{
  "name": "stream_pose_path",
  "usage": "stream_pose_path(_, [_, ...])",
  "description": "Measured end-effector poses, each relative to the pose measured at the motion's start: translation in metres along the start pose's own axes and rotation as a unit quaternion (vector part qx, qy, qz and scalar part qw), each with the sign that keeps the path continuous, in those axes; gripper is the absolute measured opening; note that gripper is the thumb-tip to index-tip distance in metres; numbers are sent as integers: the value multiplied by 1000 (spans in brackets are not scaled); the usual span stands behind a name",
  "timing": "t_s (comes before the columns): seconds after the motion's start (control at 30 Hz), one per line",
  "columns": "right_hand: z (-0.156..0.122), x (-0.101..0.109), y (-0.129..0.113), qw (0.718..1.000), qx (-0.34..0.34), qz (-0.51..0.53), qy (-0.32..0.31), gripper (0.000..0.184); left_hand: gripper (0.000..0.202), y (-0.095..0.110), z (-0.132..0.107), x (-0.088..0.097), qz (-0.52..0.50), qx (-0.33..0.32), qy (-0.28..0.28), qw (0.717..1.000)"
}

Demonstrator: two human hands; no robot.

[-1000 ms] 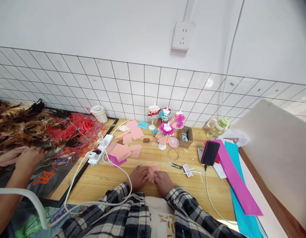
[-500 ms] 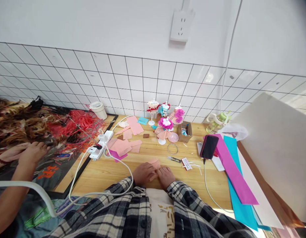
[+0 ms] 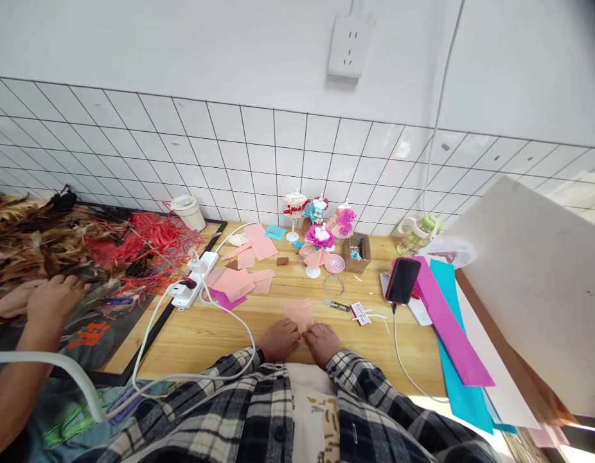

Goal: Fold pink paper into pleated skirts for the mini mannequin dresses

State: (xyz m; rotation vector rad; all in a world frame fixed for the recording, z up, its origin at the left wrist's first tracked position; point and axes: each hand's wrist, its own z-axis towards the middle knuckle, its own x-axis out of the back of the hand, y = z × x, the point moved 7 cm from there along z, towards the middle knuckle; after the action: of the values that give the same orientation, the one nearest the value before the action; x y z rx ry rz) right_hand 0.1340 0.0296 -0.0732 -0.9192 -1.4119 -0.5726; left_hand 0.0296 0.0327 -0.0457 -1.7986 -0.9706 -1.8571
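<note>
A small piece of pink paper (image 3: 299, 313) lies before me at the front of the wooden table (image 3: 220, 344). My left hand (image 3: 281, 339) has its fingers closed on the paper's lower left edge. At the lower right edge my right hand (image 3: 322, 344) pinches the same sheet, close beside the left. Fingertips cover part of that edge. Just past my right hand lie thread snips (image 3: 337, 305) and a small card (image 3: 360, 313) with white strips. More pink paper pieces (image 3: 234, 283) are spread to the left. Small dress forms in paper frills (image 3: 319, 239) stand further back.
A white power strip (image 3: 195, 283) with looping cords is on the left. Beyond it, a co-worker's hands (image 3: 56, 299) rest near feathers and red strands (image 3: 155, 238). At right are a phone (image 3: 403, 280), long coloured paper sheets (image 3: 454, 328) and a bottle (image 3: 419, 233). A cardboard box (image 3: 356, 253) stands behind.
The pink paper now lies flatter and more spread out in front of my fingers; earlier it was mostly covered between my hands. My view has shifted slightly.
</note>
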Motion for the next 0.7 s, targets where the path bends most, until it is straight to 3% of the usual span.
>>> stream_pose_path(0.7, [2, -13, 8, 999, -23, 9, -41, 22, 13, 3, 5, -16, 32, -18, -47, 998])
